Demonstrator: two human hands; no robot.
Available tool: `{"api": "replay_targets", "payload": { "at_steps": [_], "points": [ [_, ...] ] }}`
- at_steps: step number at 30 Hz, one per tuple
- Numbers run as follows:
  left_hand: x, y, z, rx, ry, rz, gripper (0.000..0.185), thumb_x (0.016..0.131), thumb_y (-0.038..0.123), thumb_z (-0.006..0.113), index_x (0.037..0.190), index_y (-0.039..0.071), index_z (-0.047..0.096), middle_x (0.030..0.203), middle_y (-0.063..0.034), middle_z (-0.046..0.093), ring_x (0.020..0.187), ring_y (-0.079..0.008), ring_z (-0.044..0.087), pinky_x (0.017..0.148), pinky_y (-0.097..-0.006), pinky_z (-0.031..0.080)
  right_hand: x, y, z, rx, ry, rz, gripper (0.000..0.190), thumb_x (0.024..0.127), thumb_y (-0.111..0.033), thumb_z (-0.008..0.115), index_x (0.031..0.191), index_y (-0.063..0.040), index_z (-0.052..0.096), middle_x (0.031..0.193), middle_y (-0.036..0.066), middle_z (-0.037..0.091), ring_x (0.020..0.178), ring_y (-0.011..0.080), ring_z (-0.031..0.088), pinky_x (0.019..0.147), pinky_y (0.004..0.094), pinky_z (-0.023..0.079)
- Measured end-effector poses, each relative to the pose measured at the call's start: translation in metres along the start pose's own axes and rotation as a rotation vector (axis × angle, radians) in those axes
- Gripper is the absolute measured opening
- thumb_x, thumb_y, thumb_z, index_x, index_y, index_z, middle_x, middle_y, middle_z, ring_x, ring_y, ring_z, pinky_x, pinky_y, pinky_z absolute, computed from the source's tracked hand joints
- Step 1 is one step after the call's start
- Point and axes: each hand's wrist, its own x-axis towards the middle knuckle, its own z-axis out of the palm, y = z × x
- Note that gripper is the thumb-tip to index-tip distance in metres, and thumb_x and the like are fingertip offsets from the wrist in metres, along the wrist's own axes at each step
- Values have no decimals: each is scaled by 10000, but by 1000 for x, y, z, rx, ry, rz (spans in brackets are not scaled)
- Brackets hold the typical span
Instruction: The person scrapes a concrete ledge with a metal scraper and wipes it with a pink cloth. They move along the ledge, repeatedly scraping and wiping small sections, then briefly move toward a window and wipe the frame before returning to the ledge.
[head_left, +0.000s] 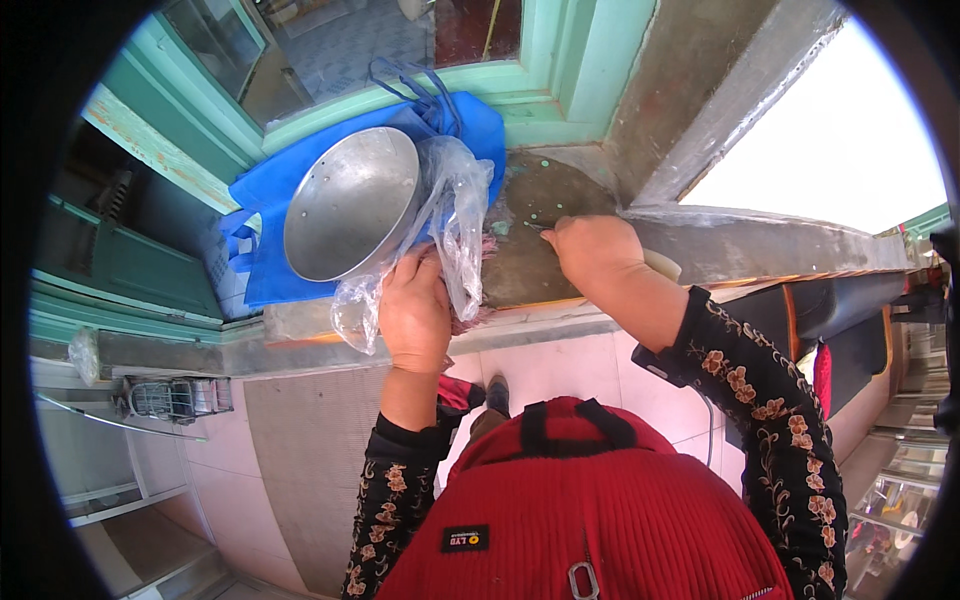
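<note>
My left hand rests on a crumpled clear plastic bag, its fingers bent over it. Pinkish-purple stringy stuff shows beside and under that hand; what it is I cannot tell. My right hand is to the right over the concrete sill, thumb and fingertips pinched together around a small thin object that I cannot make out. A pale rounded thing shows by the right wrist, partly hidden. Left of the bag, a metal bowl with small holes lies tilted on a blue fabric bag.
The concrete sill bears pale green spots and runs below a green window frame. A wire rack stands at the lower left near a grey mat. Black padded furniture is at the right.
</note>
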Motion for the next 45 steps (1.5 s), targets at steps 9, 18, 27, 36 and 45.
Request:
{"api": "replay_targets", "payload": {
  "at_steps": [9,18,27,36,45],
  "points": [
    [0,1,1,-41,25,-16,259,823,19,575,1033,98,705,1120,-62,677,932,-350,635,843,-428,515,4,-1,2,-57,10,-169,401,1008,-388,502,819,-83,680,723,127,708,666,300,709,564,395,554],
    [0,2,1,-32,36,-36,256,816,18,586,1025,102,708,1119,-61,678,935,-342,636,837,-426,517,11,10,2,-86,71,-192,427,987,-430,524,779,-89,675,702,113,698,643,292,701,554,395,548],
    [1,1,3,-19,26,-33,246,826,25,581,1026,96,707,1117,-72,681,951,-348,636,848,-432,510,20,31,-2,-74,75,-468,419,981,-431,522,786,-94,676,735,104,694,687,308,691,594,427,542],
    [2,0,1,-30,27,0,222,831,16,574,1009,70,695,1100,-86,678,953,-349,635,866,-433,500,16,30,13,-38,131,-666,407,972,-444,539,761,-109,635,682,67,653,639,268,671,563,392,517],
    [-1,0,5,-15,11,-36,221,846,30,575,1022,76,702,1126,-79,681,972,-355,631,893,-433,495,-28,40,-3,-57,197,-640,399,969,-436,539,741,-119,623,678,62,644,628,261,665,535,393,514]
  ]
}}
